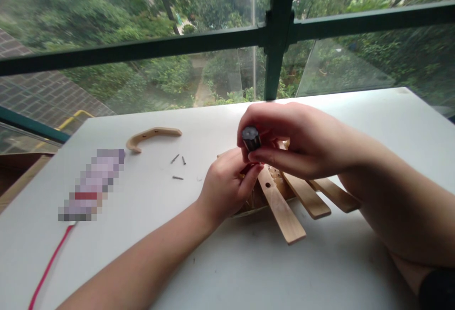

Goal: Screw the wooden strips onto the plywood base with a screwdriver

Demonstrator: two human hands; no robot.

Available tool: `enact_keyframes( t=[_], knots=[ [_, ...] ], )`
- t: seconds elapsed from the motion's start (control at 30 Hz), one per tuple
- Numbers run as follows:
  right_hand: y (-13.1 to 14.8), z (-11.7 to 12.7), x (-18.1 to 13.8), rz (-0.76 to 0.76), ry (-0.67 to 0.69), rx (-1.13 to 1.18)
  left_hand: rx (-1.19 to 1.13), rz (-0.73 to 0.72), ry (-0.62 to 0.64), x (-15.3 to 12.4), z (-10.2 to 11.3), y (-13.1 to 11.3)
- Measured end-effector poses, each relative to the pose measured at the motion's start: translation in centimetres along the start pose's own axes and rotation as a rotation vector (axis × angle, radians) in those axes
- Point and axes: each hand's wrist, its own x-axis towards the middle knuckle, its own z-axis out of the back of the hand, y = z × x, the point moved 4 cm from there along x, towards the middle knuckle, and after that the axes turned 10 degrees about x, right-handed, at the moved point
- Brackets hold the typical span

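Observation:
My right hand [302, 139] is wrapped around the dark, ribbed handle of a screwdriver [251, 138], its butt end facing me and its shaft hidden. Right beneath it, my left hand [227, 184] is closed, thumb and fingers pinched at the upper end of a wooden slat [282, 208]; what they grip is hidden. This slat has a dark hole. Two more slats, a middle one [311, 196] and a right one [336, 194], stick out toward me. Below the hands lies a brown, glossy piece with small holes [261, 198], mostly covered.
Several loose screws, one a silver screw [177, 177], lie left of my hands. A curved wooden piece [154, 133] with holes rests farther back. On the left, a blurred-out flat object [94, 184] has a red cable [50, 267]. The white table [117, 253] meets windows behind.

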Motion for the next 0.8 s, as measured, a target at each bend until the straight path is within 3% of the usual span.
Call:
enact_keyframes(
  t=[0.6,0.8],
  knots=[
    [-0.82,-0.62,0.1,-0.031,-0.15,-0.008,-0.043,0.026,0.043,0.04,-0.1,0.02],
    [-0.34,-0.19,-0.27,-0.015,-0.07,0.189,-0.051,0.041,0.075,-0.02,-0.15,0.05]
  ],
)
